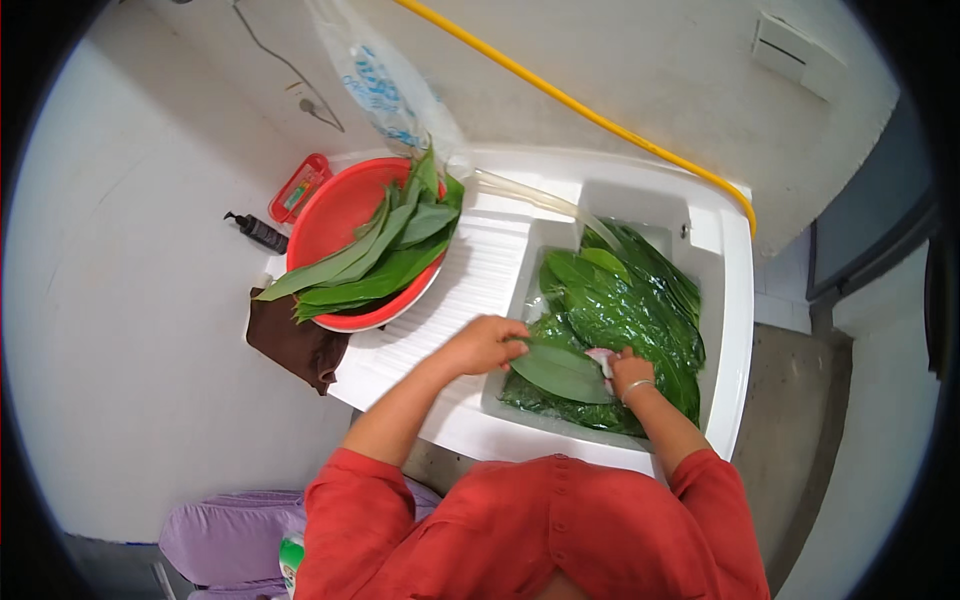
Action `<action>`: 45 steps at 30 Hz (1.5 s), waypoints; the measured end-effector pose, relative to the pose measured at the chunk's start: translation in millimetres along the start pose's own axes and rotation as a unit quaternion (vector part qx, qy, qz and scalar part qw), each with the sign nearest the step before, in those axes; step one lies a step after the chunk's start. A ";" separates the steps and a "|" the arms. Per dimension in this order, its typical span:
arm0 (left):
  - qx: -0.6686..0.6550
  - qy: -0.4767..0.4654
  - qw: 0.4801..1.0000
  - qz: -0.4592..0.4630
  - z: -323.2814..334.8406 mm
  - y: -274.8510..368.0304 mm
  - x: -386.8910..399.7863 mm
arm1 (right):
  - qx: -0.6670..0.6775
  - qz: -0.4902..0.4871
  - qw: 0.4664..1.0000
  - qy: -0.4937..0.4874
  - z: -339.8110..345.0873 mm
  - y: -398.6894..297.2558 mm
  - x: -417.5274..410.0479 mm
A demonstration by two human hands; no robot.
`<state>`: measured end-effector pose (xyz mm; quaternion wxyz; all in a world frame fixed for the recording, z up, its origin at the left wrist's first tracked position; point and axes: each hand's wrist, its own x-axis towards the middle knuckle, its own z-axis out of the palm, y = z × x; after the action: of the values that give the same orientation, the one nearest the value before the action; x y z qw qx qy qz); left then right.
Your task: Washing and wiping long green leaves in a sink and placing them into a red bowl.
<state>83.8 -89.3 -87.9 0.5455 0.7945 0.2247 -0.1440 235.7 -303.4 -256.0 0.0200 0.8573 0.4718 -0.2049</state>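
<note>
My left hand (pixel 489 346) pinches the left end of a broad green leaf (pixel 562 371) between thumb and fingers. The leaf lies flat over the sink basin (pixel 637 201). At its other end, my right hand (pixel 631 370) grips a pink and white cloth (pixel 602 358) against the leaf; the fingers partly hide the cloth. Many wet, glossy leaves (pixel 637 315) fill the basin around and beyond both hands, in water. Up and to the left, a red plastic basin (pixel 330 202) holds a stack of long leaves (pixel 375 255) that overhang its rim.
A pale hose (pixel 532 196) runs into the sink. The ribbed washboard (pixel 480 259) lies between the basins. Beside the red basin are a brown cloth (pixel 292 337), a dark pump bottle (pixel 259 232) and a red soap dish (pixel 300 187). A yellow hose (pixel 577 94) crosses the wall behind.
</note>
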 end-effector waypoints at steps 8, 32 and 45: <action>0.031 0.281 0.946 0.160 -136.5 77.2 -135.9 | 0.006 0.051 0.999 -0.016 3.9 16.3 -3.2; 0.285 0.249 0.904 0.199 70.0 -62.2 158.7 | 0.049 0.048 0.995 -0.074 -16.1 17.0 -23.8; 0.290 0.142 0.946 -0.040 88.9 -98.5 124.7 | 0.475 0.016 0.870 0.130 -56.4 11.8 -6.0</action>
<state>141.6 -117.2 -258.2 0.2482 0.9207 0.2800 -0.1108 261.2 -301.9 -204.1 -0.4478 0.7896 0.3021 -0.2911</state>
